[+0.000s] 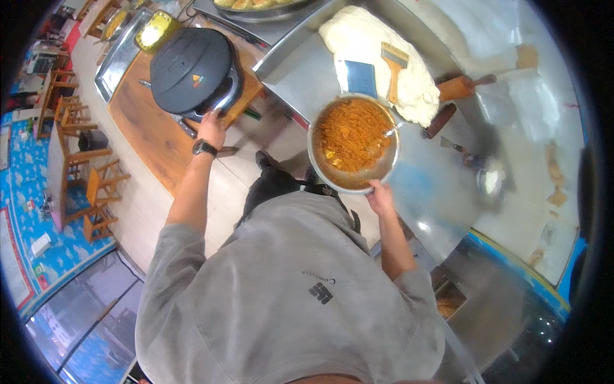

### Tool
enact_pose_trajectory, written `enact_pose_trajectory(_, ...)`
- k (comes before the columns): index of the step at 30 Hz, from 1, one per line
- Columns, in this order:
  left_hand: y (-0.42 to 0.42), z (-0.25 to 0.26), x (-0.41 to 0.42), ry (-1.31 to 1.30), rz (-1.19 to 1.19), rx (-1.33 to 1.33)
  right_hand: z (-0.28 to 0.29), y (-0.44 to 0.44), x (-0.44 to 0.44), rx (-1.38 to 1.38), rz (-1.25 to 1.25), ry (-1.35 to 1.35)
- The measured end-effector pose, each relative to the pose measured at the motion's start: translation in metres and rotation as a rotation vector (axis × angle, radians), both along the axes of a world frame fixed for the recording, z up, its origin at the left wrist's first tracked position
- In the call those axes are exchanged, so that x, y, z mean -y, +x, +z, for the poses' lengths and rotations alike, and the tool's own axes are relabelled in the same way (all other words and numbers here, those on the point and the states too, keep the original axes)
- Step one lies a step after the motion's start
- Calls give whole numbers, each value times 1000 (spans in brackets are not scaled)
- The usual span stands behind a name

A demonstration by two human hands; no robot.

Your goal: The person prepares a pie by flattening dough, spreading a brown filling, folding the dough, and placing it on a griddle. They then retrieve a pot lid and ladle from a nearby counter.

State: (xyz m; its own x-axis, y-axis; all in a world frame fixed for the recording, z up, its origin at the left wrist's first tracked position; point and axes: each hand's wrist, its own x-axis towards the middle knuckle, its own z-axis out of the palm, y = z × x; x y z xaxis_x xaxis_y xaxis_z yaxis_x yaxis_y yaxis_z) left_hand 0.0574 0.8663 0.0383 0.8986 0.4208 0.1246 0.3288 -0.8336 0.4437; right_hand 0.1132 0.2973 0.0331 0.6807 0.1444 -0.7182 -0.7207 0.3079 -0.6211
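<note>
My right hand (381,197) grips the near rim of a steel bowl (352,182). Orange-brown crumbly filling (352,132) lies in the bowl, and a metal utensil handle (394,128) leans at its right side. At the left, my left hand (211,128) is at the front handle of a round black electric griddle (192,69), whose lid looks down; its fingertips are partly hidden, so I cannot tell if they grip. Beyond the bowl spreads a large slab of pale dough (369,33). A wooden-handled brush (395,72) rests on the dough, beside a blue-topped scraper (360,79).
A wooden table (148,129) bears the griddle, a knife (184,126) and a yellow tin (157,31). On the steel worktop (431,192) are a rolling pin (463,88), a dark roller (440,121) and a small spatula (453,144). A pan of buns (261,6) stands at the back.
</note>
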Motion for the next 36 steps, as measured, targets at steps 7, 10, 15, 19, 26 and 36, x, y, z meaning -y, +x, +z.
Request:
enact_pose_trajectory(7, -173, -58, -10, -572, 266, -330, -1, -48, 27, 145, 9, -156)
enact_pose_trajectory(10, -246, -72, 25, -630, 393, -522, 13, -68, 45, 136, 160, -312)
enact_pose_trajectory(15, -277, -72, -32, -297, 573, -331, -7, -83, -44, 16, 372, -314)
enact_pose_trajectory(19, -243, -75, -100, -192, 497, -318, -94, -97, -141, -129, 427, -132)
enact_pose_trajectory(26, -215, -119, -122, 331, 460, -345, -250, -64, -317, -108, 568, -248)
enact_pose_trajectory(36, -205, -96, -124, 139, 523, -295, -380, 46, -534, -53, 694, -217)
